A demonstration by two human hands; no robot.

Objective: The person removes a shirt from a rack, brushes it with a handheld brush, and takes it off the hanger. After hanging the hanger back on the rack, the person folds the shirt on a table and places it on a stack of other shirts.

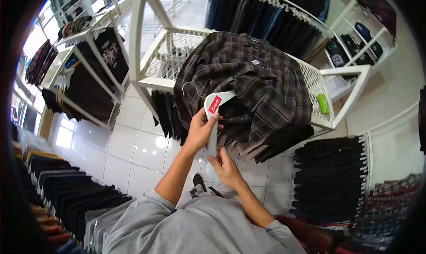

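A white clothes hanger (225,96) with a red label is in front of me, its thin hook pointing left. My left hand (202,129) is closed around its middle, thumb just below the label. One arm of the hanger reaches to the dark plaid shirt (275,92), where folds hide its tip. The other arm points down toward me. At that lower end is my right hand (227,167), thumb and fingers closed about the tip. The shirt lies heaped over a white mesh-topped rack (151,82), collar away from me.
A bright green object (323,104) lies on the rack's right end. Dark garments (166,114) hang beneath the rack. Rows of hung clothes stand at lower left (66,187) and right (328,178). Jeans (248,16) hang behind, and caps (341,50) fill a shelf at upper right.
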